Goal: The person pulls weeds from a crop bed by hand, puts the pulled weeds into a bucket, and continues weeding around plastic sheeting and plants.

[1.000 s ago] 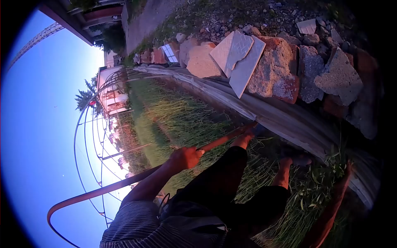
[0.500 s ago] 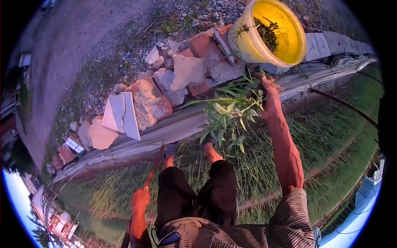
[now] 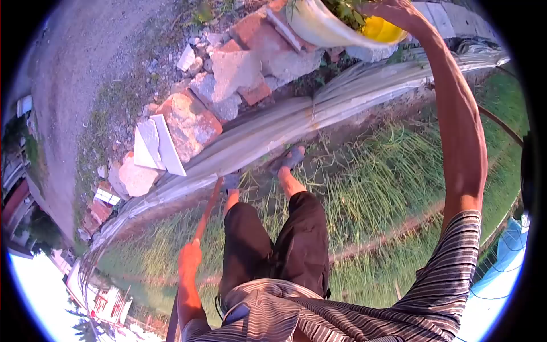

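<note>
Swung the right hand (image 3: 380, 8) up from just beside the yellow bucket (image 3: 316, 27) to its mouth since half a second ago, with no greenery now hanging below it. Looks like putting pulled plants in, judging by the green leaves (image 3: 346, 13) at the mouth, right beside the hand. Cannot tell the state of the right fingers, partly cut off by the top edge of the view. Holding the stick (image 3: 208, 215) in the left hand (image 3: 190, 259), fingers closed around it, far end near the left foot (image 3: 231, 181). Seems to call for easing the leaves well inside the rim, then drawing back clear of it. Standing in the way: a strip of plastic sheet (image 3: 285, 126) and a row of broken bricks (image 3: 253, 31) between feet and bucket, making for a long reach. Lying around these: pale tiles (image 3: 166, 146) farther along the row, gravel (image 3: 128, 85) beyond, and long grass (image 3: 370, 188) near the feet.
</note>
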`<state>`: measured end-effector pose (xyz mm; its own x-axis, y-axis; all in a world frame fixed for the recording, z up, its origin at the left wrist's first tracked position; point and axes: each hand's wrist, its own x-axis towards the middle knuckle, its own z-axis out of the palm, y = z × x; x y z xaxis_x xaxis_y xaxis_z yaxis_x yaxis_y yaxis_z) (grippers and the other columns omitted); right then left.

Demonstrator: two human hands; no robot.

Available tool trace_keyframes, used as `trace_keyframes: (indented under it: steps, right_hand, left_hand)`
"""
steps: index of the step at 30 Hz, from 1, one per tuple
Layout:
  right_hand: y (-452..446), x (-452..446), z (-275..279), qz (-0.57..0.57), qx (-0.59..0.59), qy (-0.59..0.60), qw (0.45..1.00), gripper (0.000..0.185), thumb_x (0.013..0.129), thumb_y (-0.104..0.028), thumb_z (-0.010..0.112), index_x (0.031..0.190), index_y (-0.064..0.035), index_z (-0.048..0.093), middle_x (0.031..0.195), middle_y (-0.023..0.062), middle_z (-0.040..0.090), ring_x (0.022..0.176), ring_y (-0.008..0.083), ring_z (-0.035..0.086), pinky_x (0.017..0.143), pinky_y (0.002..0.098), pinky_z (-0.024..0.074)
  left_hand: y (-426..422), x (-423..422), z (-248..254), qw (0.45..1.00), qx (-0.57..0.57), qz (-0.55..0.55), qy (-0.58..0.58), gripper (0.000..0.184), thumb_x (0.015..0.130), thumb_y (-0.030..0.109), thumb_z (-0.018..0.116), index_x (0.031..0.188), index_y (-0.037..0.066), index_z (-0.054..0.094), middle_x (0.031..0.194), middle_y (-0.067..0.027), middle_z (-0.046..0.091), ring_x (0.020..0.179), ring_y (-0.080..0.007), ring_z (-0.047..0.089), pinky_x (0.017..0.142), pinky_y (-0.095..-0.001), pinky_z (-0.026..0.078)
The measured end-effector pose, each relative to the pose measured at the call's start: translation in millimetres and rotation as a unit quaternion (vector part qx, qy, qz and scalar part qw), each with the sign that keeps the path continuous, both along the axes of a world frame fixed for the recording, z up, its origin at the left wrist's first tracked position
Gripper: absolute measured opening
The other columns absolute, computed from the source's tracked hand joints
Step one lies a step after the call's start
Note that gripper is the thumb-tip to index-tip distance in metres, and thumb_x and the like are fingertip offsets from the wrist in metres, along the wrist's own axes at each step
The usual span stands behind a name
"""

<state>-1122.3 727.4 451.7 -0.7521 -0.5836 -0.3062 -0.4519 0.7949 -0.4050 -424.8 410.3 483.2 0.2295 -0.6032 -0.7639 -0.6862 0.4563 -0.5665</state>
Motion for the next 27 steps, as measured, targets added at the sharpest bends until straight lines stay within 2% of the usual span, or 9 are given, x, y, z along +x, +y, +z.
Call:
trace_keyframes:
  steps: [7, 9, 13, 16, 18, 19, 21, 24, 27]
  right_hand:
    - [-25.6, 50.6, 60.8, -0.056, -0.002, 0.078, 0.995, 0.043, 0.080, -0.004, 0.067, 0.123, -0.0044, 0.065, 0.112, 0.0169, 0.069, 0.098, 0.0277, 0.067, 0.081, 0.0383, 0.0558]
    - [-10.4, 60.5, 45.6, 0.041, 0.005, 0.228, 0.973, 0.040, 0.080, -0.001, 0.063, 0.120, -0.0053, 0.067, 0.112, 0.0173, 0.068, 0.099, 0.0291, 0.067, 0.082, 0.0404, 0.0554]
    - [4.5, 128.5, 15.3, -0.114, 0.020, 0.301, 0.946, 0.036, 0.084, -0.007, 0.059, 0.119, -0.0069, 0.068, 0.105, 0.0192, 0.068, 0.095, 0.0286, 0.068, 0.080, 0.0403, 0.0531]
    - [22.1, 215.2, -47.3, -0.211, -0.185, 0.263, 0.923, 0.030, 0.088, -0.001, 0.058, 0.116, -0.0046, 0.068, 0.107, 0.0125, 0.070, 0.099, 0.0212, 0.069, 0.083, 0.0317, 0.0540]
    - [52.1, 282.2, -130.5, -0.249, -0.361, 0.165, 0.883, 0.028, 0.088, -0.001, 0.066, 0.116, 0.0002, 0.068, 0.110, 0.0154, 0.071, 0.097, 0.0192, 0.069, 0.086, 0.0298, 0.0566]
    - [53.6, 321.6, -151.3, -0.312, -0.293, 0.126, 0.895, 0.028, 0.087, 0.007, 0.063, 0.114, 0.0012, 0.069, 0.110, 0.0115, 0.071, 0.099, 0.0183, 0.068, 0.088, 0.0273, 0.0567]
    - [51.9, 382.8, -198.3, -0.373, -0.359, 0.079, 0.852, 0.021, 0.086, -0.002, 0.067, 0.106, -0.0043, 0.071, 0.097, 0.0060, 0.071, 0.084, 0.0112, 0.067, 0.076, 0.0236, 0.0541]
    - [41.4, 445.4, -238.8, -0.552, -0.288, -0.290, 0.727, 0.022, 0.087, -0.012, 0.061, 0.103, -0.0028, 0.072, 0.081, 0.0044, 0.070, 0.072, 0.0096, 0.063, 0.065, 0.0240, 0.0504]
    - [38.3, 528.0, -345.0, -0.487, -0.168, -0.432, 0.740, 0.030, 0.083, -0.021, 0.059, 0.104, -0.0050, 0.073, 0.080, 0.0143, 0.071, 0.070, 0.0216, 0.069, 0.071, 0.0327, 0.0549]
  left_hand:
    - [-7.4, 9.6, -11.3, 1.000, 0.020, 0.001, 0.017, 0.062, 0.101, 0.053, 0.038, 0.107, -0.001, 0.067, 0.110, -0.0277, 0.066, 0.105, -0.0470, 0.061, 0.084, -0.0540, 0.048]
    - [-9.4, 12.4, -6.5, 0.998, 0.040, 0.015, 0.050, 0.060, 0.101, 0.052, 0.041, 0.102, -0.002, 0.067, 0.103, -0.0268, 0.068, 0.097, -0.0471, 0.063, 0.077, -0.0534, 0.048]
    - [-48.9, 129.6, -46.8, 0.975, 0.077, 0.000, 0.209, 0.053, 0.100, 0.051, 0.047, 0.083, 0.003, 0.066, 0.069, -0.0135, 0.063, 0.064, -0.0334, 0.061, 0.055, -0.0431, 0.045]
    - [-35.1, 69.6, -11.2, 0.943, 0.151, 0.108, 0.277, 0.051, 0.099, 0.053, 0.048, 0.078, 0.008, 0.059, 0.055, -0.0042, 0.050, 0.046, -0.0214, 0.050, 0.043, -0.0366, 0.040]
    - [-37.7, 54.0, -13.9, 0.948, 0.090, 0.273, 0.134, 0.050, 0.099, 0.055, 0.046, 0.080, 0.009, 0.053, 0.055, -0.0001, 0.044, 0.041, -0.0160, 0.042, 0.039, -0.0341, 0.036]
    - [-36.6, 43.0, -21.6, 0.933, 0.055, 0.349, 0.065, 0.051, 0.099, 0.056, 0.046, 0.081, 0.009, 0.050, 0.054, 0.0019, 0.041, 0.039, -0.0133, 0.039, 0.037, -0.0329, 0.035]
    - [-24.4, 17.6, -19.8, 0.966, 0.044, 0.252, 0.021, 0.052, 0.098, 0.058, 0.044, 0.083, 0.009, 0.049, 0.055, 0.0015, 0.041, 0.040, -0.0132, 0.039, 0.037, -0.0321, 0.035]
    - [-11.0, 6.5, -12.8, 0.979, 0.040, 0.202, -0.007, 0.052, 0.099, 0.058, 0.041, 0.086, 0.009, 0.049, 0.056, 0.0006, 0.043, 0.041, -0.0133, 0.040, 0.039, -0.0311, 0.035]
    - [-20.6, 11.1, -14.8, 0.980, 0.083, 0.182, -0.015, 0.049, 0.102, 0.054, 0.037, 0.090, 0.007, 0.049, 0.057, -0.0004, 0.045, 0.042, -0.0137, 0.042, 0.041, -0.0302, 0.036]
